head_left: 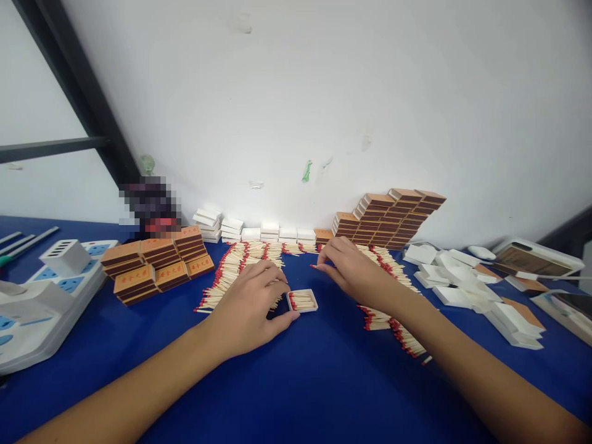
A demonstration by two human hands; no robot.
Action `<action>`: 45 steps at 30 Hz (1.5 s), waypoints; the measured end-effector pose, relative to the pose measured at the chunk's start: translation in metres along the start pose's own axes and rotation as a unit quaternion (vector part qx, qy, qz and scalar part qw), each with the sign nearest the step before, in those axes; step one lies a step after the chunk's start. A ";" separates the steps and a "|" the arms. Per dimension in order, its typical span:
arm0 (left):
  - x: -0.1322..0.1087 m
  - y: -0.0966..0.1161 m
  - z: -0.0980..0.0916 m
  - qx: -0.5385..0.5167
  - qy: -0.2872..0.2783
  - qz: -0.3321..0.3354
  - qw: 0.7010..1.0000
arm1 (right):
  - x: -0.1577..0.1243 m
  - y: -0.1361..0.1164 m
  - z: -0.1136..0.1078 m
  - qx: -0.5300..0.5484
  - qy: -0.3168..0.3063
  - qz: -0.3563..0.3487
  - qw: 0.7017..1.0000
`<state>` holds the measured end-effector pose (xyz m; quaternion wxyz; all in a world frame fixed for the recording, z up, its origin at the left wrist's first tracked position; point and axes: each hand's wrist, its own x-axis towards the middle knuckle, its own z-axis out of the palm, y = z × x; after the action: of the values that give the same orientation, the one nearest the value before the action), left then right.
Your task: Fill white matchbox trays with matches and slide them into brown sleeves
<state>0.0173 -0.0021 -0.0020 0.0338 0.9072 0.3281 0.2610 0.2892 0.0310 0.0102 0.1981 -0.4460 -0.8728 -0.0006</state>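
Note:
A small white matchbox tray (315, 297) lies on the blue table, partly filled with red-tipped matches (303, 301). The thumb and forefinger of my left hand (252, 308) are closed about its left end. Behind and right of the tray, my right hand (351, 271) is raised in a pinch. A red match head (313, 266) sticks out at its fingertips; how many matches it holds is hidden. Loose matches (222, 280) lie in a thick spread beside and behind my left hand. More matches (377, 319) lie under and beyond my right forearm.
Filled-looking orange matchboxes are stacked at left (157, 265) and against the wall (388, 219). White trays (231, 228) line the wall. Loose white trays (456, 277) are heaped at right, near a phone-like device (539, 256). A power strip (60, 330) with plugs stands at left.

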 end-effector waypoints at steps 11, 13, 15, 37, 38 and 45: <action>0.001 0.002 -0.001 0.005 0.011 -0.005 1.000 | -0.009 -0.064 -0.011 0.004 -0.055 -0.067 0.996; 0.000 0.002 -0.001 0.002 0.008 -0.005 1.000 | -0.009 -0.059 -0.009 0.013 -0.052 -0.059 0.997; 0.000 0.001 -0.001 0.001 0.006 -0.005 1.000 | -0.009 -0.048 -0.007 0.028 -0.045 -0.047 0.997; -0.002 0.004 0.000 -0.030 -0.008 -0.003 1.000 | 0.027 0.026 0.029 -0.039 0.017 0.046 0.998; -0.002 0.004 0.000 -0.030 -0.008 -0.003 1.000 | 0.027 0.026 0.029 -0.038 0.015 0.044 0.998; -0.001 0.002 0.001 -0.023 -0.010 -0.005 1.000 | 0.022 0.023 0.023 -0.046 0.001 0.046 0.998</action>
<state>0.0177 -0.0041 -0.0029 0.0593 0.9070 0.3264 0.2594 0.2876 0.0656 -0.0074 0.1777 -0.4943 -0.8503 -0.0324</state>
